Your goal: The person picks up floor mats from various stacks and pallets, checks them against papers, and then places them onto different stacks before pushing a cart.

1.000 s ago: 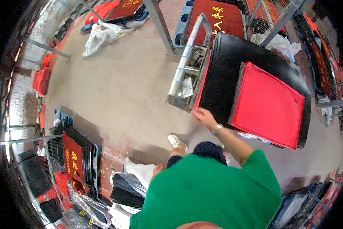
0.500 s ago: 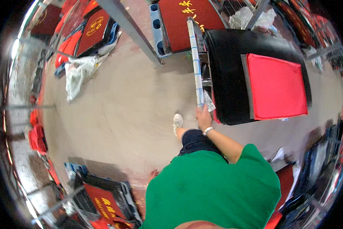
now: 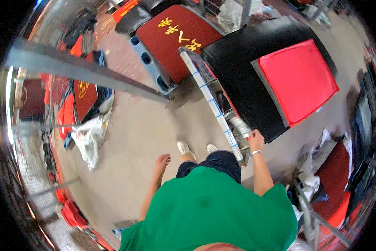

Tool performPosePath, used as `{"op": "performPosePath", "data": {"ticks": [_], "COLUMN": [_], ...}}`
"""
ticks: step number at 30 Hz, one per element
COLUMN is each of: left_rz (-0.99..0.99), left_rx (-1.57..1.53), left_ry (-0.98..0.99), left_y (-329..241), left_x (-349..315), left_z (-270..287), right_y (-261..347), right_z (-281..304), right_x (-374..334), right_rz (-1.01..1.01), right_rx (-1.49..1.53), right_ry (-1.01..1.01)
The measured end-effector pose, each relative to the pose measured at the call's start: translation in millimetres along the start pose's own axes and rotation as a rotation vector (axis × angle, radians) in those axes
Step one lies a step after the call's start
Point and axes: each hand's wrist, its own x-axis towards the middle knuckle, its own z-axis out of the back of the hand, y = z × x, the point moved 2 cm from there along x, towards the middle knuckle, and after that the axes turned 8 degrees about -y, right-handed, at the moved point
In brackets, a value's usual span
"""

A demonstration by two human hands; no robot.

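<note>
My right hand (image 3: 255, 140) is closed at the near corner of a cart, its fingers beside a whitish, shiny item (image 3: 240, 125); what they grip is hidden. Just left of it runs the cart's long bar (image 3: 211, 102), wrapped in white with blue bands. The cart carries a stack of large black mats (image 3: 234, 67), with a bright red mat (image 3: 299, 81) lying on a grey one on top. My left hand (image 3: 163, 161) hangs in the air over the floor, fingers loosely bent, holding nothing.
A dark red mat (image 3: 167, 31) with yellow lettering lies on a blue plastic pallet (image 3: 148, 60) beyond the bar. A grey metal post (image 3: 87, 75) rises on the left, near stacked mats and white plastic sheeting (image 3: 89, 140). More mats (image 3: 332, 180) and metal rails are at right.
My view has turned, and the bar now slants. My right hand has left the bar's end for the whitish item beside it. My left hand has come forward into fuller view.
</note>
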Motion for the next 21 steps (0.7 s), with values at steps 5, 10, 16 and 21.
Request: {"op": "performPosePath", "data": {"ticks": [5, 10, 16, 21], "left_rz": [-0.623, -1.429, -1.736, -1.607], "left_rx": [0.331, 0.622, 0.971, 0.589], "left_ry": [0.294, 0.226, 0.183, 0.380], "left_y": [-152, -326, -393, -405], "left_x": [131, 191, 227, 237], "left_z": [-80, -162, -206, -210], "right_y": [52, 88, 148, 159], "right_z": [35, -4, -24, -49], "right_x": [-37, -77, -43, -29], "right_rz": [-0.529, -0.570, -0.655, -0.656], "right_rx": [0.843, 0.359, 0.085, -0.443], "right_ry": [-0.150, -0.390, -0.656, -0.667]}}
